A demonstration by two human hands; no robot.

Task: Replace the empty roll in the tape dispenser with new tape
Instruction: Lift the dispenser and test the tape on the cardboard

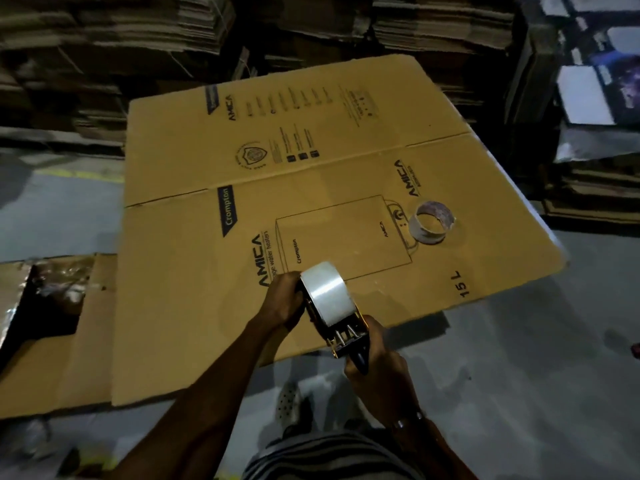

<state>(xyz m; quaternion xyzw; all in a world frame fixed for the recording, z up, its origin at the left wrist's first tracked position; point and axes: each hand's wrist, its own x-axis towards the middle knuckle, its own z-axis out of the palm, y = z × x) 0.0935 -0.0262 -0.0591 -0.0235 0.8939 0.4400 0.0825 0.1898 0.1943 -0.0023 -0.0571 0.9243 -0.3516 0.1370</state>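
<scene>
A full roll of clear tape (329, 291) sits on the tape dispenser (343, 336), held over the near edge of a flattened cardboard box (311, 188). My left hand (285, 299) grips the left side of the roll and dispenser frame. My right hand (377, 365) is closed around the dispenser's dark handle. The empty roll core (431, 221), a thin cardboard ring, lies on the cardboard to the upper right, apart from both hands.
More flattened cardboard (59, 358) lies at the left over a dark gap. Stacks of folded cartons (121, 46) fill the back, with boxed goods (595, 88) at the right. My foot in a perforated shoe (289, 405) stands on the grey floor (519, 358).
</scene>
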